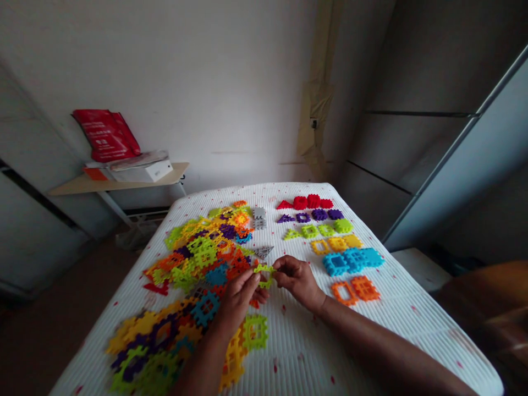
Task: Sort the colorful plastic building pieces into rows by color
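Note:
Both my hands meet over the middle of a white table (pixel 371 324). My left hand (pixel 239 297) and my right hand (pixel 297 280) each pinch one side of a lime-green waffle block piece (pixel 264 273), held just above the cloth. To the left lies a big jumbled pile of coloured waffle blocks (pixel 198 258). More of that pile (pixel 160 341) spreads near my left forearm. To the right, blocks lie in rows by colour: red (pixel 307 202), purple (pixel 311 215), green (pixel 319 230), yellow (pixel 336 243), blue (pixel 352 259), orange (pixel 355 290).
A shelf (pixel 119 184) on the far left wall carries a red bag (pixel 106 133) and a white box (pixel 142 171). Grey wall panels (pixel 454 181) stand close to the table's right side. Two grey pieces (pixel 259 217) lie between the pile and the rows.

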Tool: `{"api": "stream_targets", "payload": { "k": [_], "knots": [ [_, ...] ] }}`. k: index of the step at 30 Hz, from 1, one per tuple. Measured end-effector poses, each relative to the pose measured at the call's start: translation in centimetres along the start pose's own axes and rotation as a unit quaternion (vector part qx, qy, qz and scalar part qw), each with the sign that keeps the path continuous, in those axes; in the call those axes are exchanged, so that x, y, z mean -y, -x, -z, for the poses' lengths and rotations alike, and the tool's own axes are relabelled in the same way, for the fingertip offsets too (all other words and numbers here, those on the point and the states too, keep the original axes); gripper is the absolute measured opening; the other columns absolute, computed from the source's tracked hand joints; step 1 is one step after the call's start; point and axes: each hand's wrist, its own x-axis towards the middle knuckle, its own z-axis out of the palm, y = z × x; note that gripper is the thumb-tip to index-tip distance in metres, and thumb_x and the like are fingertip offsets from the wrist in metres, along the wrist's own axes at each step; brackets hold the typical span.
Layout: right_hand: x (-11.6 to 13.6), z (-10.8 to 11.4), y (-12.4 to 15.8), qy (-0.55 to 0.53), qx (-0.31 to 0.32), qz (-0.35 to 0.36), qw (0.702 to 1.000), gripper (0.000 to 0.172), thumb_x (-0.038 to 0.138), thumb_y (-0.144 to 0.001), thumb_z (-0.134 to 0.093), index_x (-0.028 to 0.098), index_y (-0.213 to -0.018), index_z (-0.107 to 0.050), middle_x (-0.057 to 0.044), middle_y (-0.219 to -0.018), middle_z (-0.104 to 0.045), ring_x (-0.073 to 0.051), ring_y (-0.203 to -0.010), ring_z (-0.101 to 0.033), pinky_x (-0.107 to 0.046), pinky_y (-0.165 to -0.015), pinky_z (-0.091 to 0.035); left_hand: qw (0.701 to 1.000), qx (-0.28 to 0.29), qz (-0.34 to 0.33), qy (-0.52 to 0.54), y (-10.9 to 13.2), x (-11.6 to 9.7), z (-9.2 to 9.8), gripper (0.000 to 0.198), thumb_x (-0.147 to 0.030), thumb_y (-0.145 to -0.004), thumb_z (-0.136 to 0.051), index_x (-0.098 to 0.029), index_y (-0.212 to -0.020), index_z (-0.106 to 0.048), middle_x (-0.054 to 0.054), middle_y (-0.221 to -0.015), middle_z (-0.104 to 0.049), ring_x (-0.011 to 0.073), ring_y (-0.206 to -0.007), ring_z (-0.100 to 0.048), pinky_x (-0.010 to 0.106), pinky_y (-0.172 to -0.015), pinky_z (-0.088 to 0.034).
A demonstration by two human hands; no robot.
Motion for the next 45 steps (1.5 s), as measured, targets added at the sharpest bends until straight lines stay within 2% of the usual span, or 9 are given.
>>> {"api": "stream_targets", "payload": {
  "k": [4, 7, 11, 14, 22, 25, 28, 39, 45],
  "knots": [
    [0.4, 0.5, 0.1, 0.173, -0.035, 0.130, 0.976, 0.003, 0.019, -0.078, -0.054, 0.019, -0.079, -0.056, 0.000, -0.067, -0.059, -0.011, -0.057, -0.054, -0.022, -0.054, -0.045, 0.999, -0.019, -0.011, -0.045, -0.1, -0.1, 0.2, 0.056, -0.054, -0.073, -0.060, -0.013, -0.112, -0.060, 0.001, -0.058, -0.063, 0.0149, -0.051, -0.060, 0.024, -0.047, -0.047],
    [0.6, 0.8, 0.2, 0.270, -0.026, 0.248, 0.930, 0.011, 0.012, -0.080, -0.047, 0.019, -0.081, -0.055, -0.004, -0.075, -0.062, -0.013, -0.066, -0.057, -0.024, -0.060, -0.047, 0.998, -0.036, -0.032, -0.030, -0.2, -0.2, 0.5, 0.057, -0.051, -0.070, -0.065, -0.013, -0.111, -0.061, 0.003, -0.069, -0.066, 0.0161, -0.059, -0.063, 0.025, -0.051, -0.050],
    [0.6, 1.0, 0.4, 0.294, 0.010, 0.317, 0.902, 0.015, 0.009, -0.086, -0.043, 0.019, -0.088, -0.054, -0.008, -0.087, -0.064, -0.015, -0.083, -0.061, -0.026, -0.071, -0.051, 0.998, -0.050, -0.043, -0.003, -0.6, 0.1, 0.7, 0.056, -0.044, -0.063, -0.073, -0.013, -0.108, -0.063, 0.008, -0.088, -0.070, 0.0199, -0.079, -0.067, 0.030, -0.070, -0.053],
    [0.4, 1.0, 0.5, 0.307, 0.017, 0.325, 0.894, 0.015, 0.011, -0.087, -0.044, 0.019, -0.092, -0.055, -0.010, -0.094, -0.064, -0.015, -0.088, -0.062, -0.027, -0.075, -0.052, 0.997, -0.052, -0.053, 0.026, -1.0, 0.7, 0.9, 0.063, -0.037, -0.059, -0.076, -0.014, -0.115, -0.060, 0.010, -0.097, -0.070, 0.0215, -0.088, -0.066, 0.031, -0.079, -0.052],
    [0.0, 0.8, 0.4, 0.295, 0.037, 0.286, 0.911, 0.013, 0.013, -0.087, -0.046, 0.020, -0.095, -0.055, -0.013, -0.106, -0.060, -0.017, -0.097, -0.060, -0.029, -0.080, -0.051, 0.996, -0.062, -0.043, 0.049, -0.5, -0.2, 0.9, 0.059, -0.023, -0.059, -0.069, -0.013, -0.116, -0.060, 0.008, -0.095, -0.069, 0.0180, -0.079, -0.064, 0.026, -0.066, -0.051],
    [0.4, 1.1, 0.3, 0.300, 0.055, 0.261, 0.916, 0.024, 0.018, -0.083, -0.056, 0.021, -0.106, -0.054, -0.013, -0.117, -0.057, -0.021, -0.108, -0.055, -0.036, -0.087, -0.048, 0.996, -0.066, -0.044, 0.038, -0.5, -0.6, 0.7, 0.058, -0.023, -0.057, -0.068, -0.013, -0.114, -0.061, 0.007, -0.091, -0.069, 0.0174, -0.076, -0.063, 0.026, -0.065, -0.050],
    [1.0, 1.4, 0.1, 0.341, 0.076, 0.257, 0.901, 0.038, 0.020, -0.078, -0.062, 0.021, -0.115, -0.052, -0.014, -0.124, -0.054, -0.024, -0.111, -0.052, -0.042, -0.089, -0.046, 0.997, -0.057, -0.044, 0.026, -0.8, -0.1, 0.5, 0.058, -0.022, -0.057, -0.067, -0.014, -0.115, -0.059, 0.006, -0.088, -0.069, 0.0167, -0.074, -0.063, 0.026, -0.066, -0.050],
    [2.0, 1.2, 0.1, 0.436, 0.119, 0.249, 0.857, 0.044, 0.020, -0.075, -0.064, 0.017, -0.117, -0.053, -0.014, -0.116, -0.059, -0.026, -0.101, -0.053, -0.043, -0.086, -0.044, 0.996, -0.071, -0.045, -0.038, -0.9, 0.7, 0.1, 0.052, -0.021, -0.055, -0.066, -0.016, -0.107, -0.061, 0.003, -0.084, -0.067, 0.0159, -0.074, -0.061, 0.025, -0.065, -0.048],
    [1.4, 1.7, 0.0, 0.357, 0.101, 0.223, 0.901, 0.055, 0.015, -0.072, -0.065, 0.022, -0.124, -0.046, -0.010, -0.113, -0.059, -0.024, -0.103, -0.053, -0.041, -0.088, -0.045, 0.995, -0.069, -0.076, 0.000, -0.9, 0.2, 0.2, 0.050, -0.021, -0.058, -0.065, -0.015, -0.108, -0.059, 0.005, -0.088, -0.067, 0.0167, -0.078, -0.062, 0.027, -0.071, -0.049]
  ]
}}
